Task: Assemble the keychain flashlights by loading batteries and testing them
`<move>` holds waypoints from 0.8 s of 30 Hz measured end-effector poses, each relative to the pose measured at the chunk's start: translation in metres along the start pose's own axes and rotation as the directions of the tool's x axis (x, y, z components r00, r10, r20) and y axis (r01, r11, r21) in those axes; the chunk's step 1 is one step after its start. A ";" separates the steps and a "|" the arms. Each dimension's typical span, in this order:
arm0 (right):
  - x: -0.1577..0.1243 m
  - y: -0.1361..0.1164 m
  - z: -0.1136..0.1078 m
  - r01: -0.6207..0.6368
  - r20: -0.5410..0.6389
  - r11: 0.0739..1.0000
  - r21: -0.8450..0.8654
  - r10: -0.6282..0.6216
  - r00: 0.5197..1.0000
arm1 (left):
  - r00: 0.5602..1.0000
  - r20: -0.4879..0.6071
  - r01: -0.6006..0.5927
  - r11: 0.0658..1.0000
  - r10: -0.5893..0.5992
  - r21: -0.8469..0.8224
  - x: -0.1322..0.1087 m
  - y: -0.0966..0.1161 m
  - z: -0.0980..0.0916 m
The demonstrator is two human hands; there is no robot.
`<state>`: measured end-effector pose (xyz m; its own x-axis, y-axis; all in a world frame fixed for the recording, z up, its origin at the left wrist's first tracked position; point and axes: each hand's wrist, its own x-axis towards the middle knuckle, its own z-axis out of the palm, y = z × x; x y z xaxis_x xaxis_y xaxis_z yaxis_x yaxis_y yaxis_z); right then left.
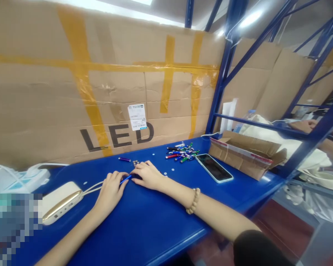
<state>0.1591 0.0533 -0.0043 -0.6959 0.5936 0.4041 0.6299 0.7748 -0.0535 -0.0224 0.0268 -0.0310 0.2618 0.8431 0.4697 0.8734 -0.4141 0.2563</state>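
My left hand [111, 188] pinches one end of a slim, shiny blue tube [125, 180], which looks like a small pocket flashlight. At its other end are the closed fingers of my right hand [147, 175], which hide that part. The tube is held low over the blue shelf top [144, 221]. A purple tube [124, 159] of similar size lies just beyond my hands. Tiny round metal pieces [135, 162] sit right behind my right fingertips. Farther right is a loose pile of coloured tubes [180, 152] in red, green, blue and black.
A phone [215, 168] lies right of the pile, beside an open cardboard box [241, 153]. On the left are a white power bank [62, 203] with a cord and a power strip [34, 179]. A large carton [44, 103] walls the back; a blue post [220, 85] stands right.
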 end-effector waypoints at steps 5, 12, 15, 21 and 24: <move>-0.001 -0.006 -0.005 0.018 -0.053 0.998 -0.053 -0.021 0.998 | 1.000 -0.024 0.018 0.997 -0.020 -0.076 0.000 -0.008 0.007; -0.001 -0.020 -0.005 0.042 -0.123 0.998 -0.055 -0.049 0.991 | 0.947 -0.136 0.243 0.926 -0.290 -0.288 0.003 -0.009 0.003; -0.003 -0.020 -0.003 0.132 -0.098 0.990 -0.059 -0.137 0.986 | 0.910 -0.185 0.283 0.883 -0.370 -0.375 0.004 -0.002 -0.005; -0.006 -0.018 0.002 0.246 -0.008 0.966 -0.080 -0.248 0.969 | 0.899 -0.166 0.303 0.850 -0.405 -0.431 0.005 0.007 -0.011; -0.005 -0.017 0.002 0.275 0.045 0.958 -0.075 -0.272 0.961 | 0.901 -0.144 0.315 0.846 -0.409 -0.430 0.004 0.006 -0.009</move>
<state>0.1507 0.0374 -0.0075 -0.8559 0.3691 0.3623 0.4380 0.8898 0.1281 -0.0196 0.0245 -0.0196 -0.1808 0.8794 0.4403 0.6445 -0.2322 0.7285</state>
